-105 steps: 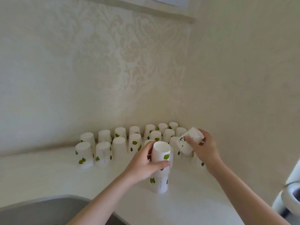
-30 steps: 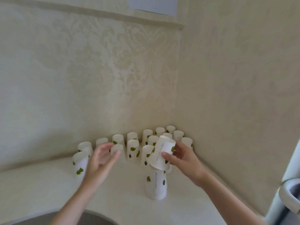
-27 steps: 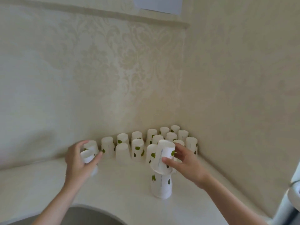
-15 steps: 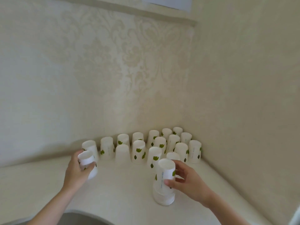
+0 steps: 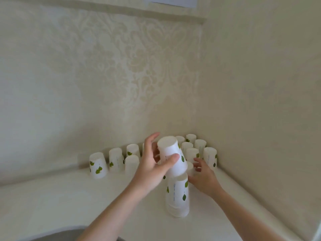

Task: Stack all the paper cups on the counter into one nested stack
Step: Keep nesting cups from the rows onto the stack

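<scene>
Overhead, inverted cup (image 5: 172, 156) tilted, base up-left

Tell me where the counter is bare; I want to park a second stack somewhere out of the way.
The widest bare patch of counter lies left of the stack, between the leftmost cup and the sink edge. A narrower strip runs right of the stack, under the right hand. The corner is crowded with cups.
</scene>
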Tool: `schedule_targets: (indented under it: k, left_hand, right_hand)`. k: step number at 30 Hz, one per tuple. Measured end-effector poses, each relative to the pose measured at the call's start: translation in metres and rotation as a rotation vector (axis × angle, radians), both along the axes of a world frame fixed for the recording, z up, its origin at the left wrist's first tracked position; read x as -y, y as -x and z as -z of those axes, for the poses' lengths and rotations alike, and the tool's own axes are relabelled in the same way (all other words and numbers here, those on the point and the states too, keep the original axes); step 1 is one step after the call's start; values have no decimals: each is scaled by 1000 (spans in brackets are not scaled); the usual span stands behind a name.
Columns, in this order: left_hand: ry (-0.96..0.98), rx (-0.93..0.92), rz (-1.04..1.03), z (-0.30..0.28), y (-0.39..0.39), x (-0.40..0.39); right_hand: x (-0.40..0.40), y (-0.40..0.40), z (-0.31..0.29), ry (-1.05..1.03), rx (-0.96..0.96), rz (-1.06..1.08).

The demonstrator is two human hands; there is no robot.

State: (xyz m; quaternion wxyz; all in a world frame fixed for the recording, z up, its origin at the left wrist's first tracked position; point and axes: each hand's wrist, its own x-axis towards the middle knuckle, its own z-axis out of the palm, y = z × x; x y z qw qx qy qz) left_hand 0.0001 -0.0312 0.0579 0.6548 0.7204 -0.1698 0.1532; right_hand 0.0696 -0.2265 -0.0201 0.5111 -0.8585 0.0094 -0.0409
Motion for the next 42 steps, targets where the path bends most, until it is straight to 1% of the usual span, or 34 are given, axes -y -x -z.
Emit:
schedule_targets:
  k: [3, 6, 13, 16, 18, 19, 21, 22, 24, 26, 27, 29, 31, 37, 42]
  left_hand:
    - [-107, -82, 23, 18, -5, 9]
    - [-150, -128, 31, 31, -9, 9]
    - [-211, -184, 74, 52, -11, 15]
    - [-219, -227, 109, 64, -8, 15]
    - [-222, -252, 132, 69, -6, 13]
    - [-215, -263, 149, 70, -4, 10]
    - [-151, -269, 159, 69, -1, -1]
    - [-97, -269, 124, 66, -1, -9]
    - [37, -290, -22, 62, -6, -32]
    - [175, -317, -170, 64, -13, -57]
    - [189, -318, -244, 67, -16, -68]
    - [96, -316, -353, 76, -22, -86]
    - [5, -313, -407, 85, -28, -98]
    - [-84, -329, -470, 94, -64, -101]
    - [-190, -335, -495, 97, -94, -86]
  right_hand:
    - [-14, 0, 5, 25, 73, 1]
    - [-8, 3, 10, -16, 118, -12]
    - [56, 18, 3, -154, 124, 134]
    - [82, 27, -18, -217, 143, 205]
    - [87, 35, -40, -250, 180, 214]
    - [84, 39, -51, -281, 202, 190]
    - [72, 47, -74, -332, 223, 74]
    - [63, 51, -83, -322, 225, -3]
    - [43, 55, -94, -266, 223, -122]
    - [24, 56, -96, -220, 228, -193]
    - [16, 56, -94, -204, 225, -219]
    - [4, 55, -86, -179, 211, -251]
    - [-2, 55, -77, -147, 193, -267]
    - [-2, 54, -50, -80, 83, -298]
    - [17, 57, -38, 37, 72, -356]
